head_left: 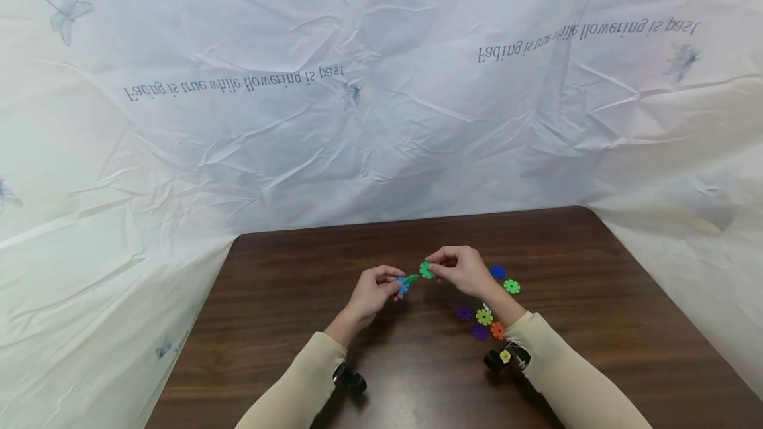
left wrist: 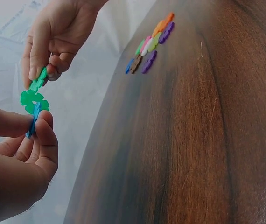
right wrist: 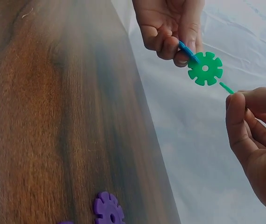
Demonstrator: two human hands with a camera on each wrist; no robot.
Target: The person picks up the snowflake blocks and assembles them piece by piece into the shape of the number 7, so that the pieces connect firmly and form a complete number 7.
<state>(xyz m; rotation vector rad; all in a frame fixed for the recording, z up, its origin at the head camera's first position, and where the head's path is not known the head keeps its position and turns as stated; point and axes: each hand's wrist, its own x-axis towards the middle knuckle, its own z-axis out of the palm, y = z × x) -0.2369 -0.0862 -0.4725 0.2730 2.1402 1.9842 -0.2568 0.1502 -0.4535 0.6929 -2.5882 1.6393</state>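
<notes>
Green slotted disc (head_left: 426, 270) was pinched by the right hand (head_left: 463, 271) above the bench (head_left: 268, 296), near a joined blue-green pair (right wrist: 199, 65) gripped by the left hand (head_left: 371, 292); joining seemed underway, slot alignment presumably needed next.

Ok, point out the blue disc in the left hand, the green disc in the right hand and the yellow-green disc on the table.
Blue disc (right wrist: 189, 52): right wrist view, its thin edge.
Green disc (head_left: 424, 271): head view, its flat face.
Yellow-green disc (head_left: 484, 317): head view, its top face.

Left hand (head_left: 371, 291) and right hand (head_left: 461, 269) mid-pinch
</notes>
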